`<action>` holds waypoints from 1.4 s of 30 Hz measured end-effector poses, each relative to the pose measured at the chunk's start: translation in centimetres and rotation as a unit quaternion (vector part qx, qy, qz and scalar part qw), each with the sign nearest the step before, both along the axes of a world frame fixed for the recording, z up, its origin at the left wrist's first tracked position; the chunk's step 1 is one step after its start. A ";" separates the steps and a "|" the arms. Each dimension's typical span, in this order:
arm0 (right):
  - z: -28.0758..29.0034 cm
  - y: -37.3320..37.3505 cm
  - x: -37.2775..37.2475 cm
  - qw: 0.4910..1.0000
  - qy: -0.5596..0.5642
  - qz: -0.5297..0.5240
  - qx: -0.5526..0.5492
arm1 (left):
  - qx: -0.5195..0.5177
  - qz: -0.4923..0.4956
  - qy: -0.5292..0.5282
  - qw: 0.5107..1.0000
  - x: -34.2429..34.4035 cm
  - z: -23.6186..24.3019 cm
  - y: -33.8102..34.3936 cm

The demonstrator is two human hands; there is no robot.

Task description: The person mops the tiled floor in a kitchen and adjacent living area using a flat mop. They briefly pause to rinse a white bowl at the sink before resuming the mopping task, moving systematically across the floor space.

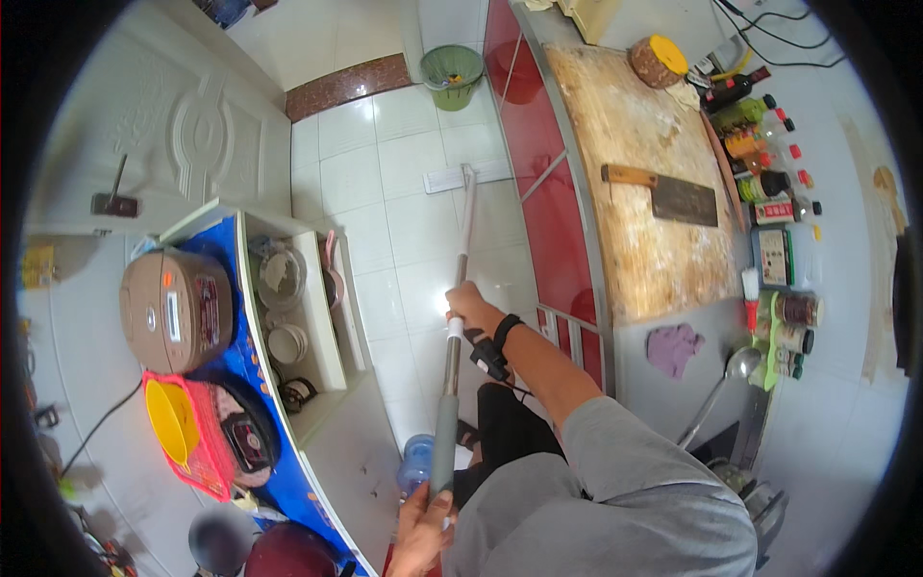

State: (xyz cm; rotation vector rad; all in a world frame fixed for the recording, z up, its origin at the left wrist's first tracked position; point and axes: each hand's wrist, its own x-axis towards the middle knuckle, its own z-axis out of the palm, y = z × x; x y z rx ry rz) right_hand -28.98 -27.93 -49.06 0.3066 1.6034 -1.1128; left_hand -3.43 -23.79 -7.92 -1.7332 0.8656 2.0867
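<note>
A flat mop (449, 356) with a long grey and silver handle slants away from me across the white tiled floor. Its wide white mop head (444, 181) lies on the tiles beside the red cabinet. Around the lower grey grip, my left hand (421, 530) is closed near the bottom of the view. Farther up the pole, my right hand (469, 306) is wrapped round it by a white collar. A black band with a small device (487, 354) sits on my right wrist.
A green waste bin (452, 77) stands beyond the mop head. Red cabinets (553, 216) line the right, under a counter with a cleaver (663, 192) on a wooden board. At left, a shelf unit (336, 385) bears a rice cooker (176, 310). A blue water bottle (415, 462) stands near my feet.
</note>
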 end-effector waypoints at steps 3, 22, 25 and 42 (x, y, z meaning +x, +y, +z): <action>5.2 -4.7 -6.2 0.999 -0.013 -0.014 0.039 | 0.005 0.015 -0.005 1.000 -6.0 -1.5 -2.5; 11.2 1.4 20.5 0.985 -0.133 -0.108 0.001 | -0.084 -0.054 -0.076 0.992 11.3 14.8 -6.8; 11.5 2.1 20.7 0.976 -0.183 -0.112 -0.026 | -0.070 -0.059 -0.128 0.988 13.4 14.2 -6.6; 4.8 -11.3 3.2 0.999 0.001 0.035 -0.022 | -0.179 -0.059 -0.052 0.981 -1.3 8.5 -13.6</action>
